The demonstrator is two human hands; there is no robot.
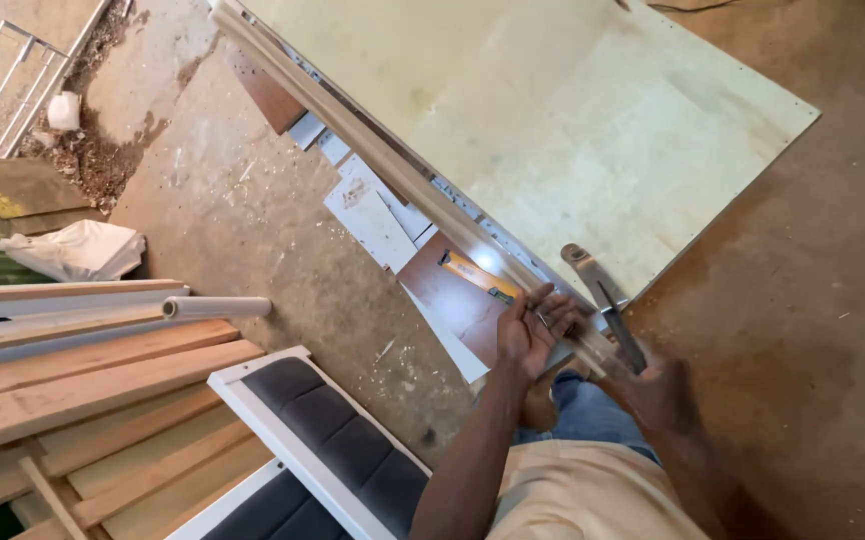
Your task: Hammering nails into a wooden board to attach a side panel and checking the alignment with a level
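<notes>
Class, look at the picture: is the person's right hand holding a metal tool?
Yes: the right hand grips a metal tool beside the long wooden strip at the pale board's edge.

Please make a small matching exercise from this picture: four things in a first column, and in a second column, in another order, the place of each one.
Things:
1. metal tool
2. pale plywood sheet
3. white crumpled bag
4. grey padded panel

Places:
A. on the floor at far left
B. in the right hand
C. bottom centre, in a white frame
D. top right, flat, behind the long wooden strip

Pairs: 1-B, 2-D, 3-A, 4-C. The left hand rests on the strip.
</notes>
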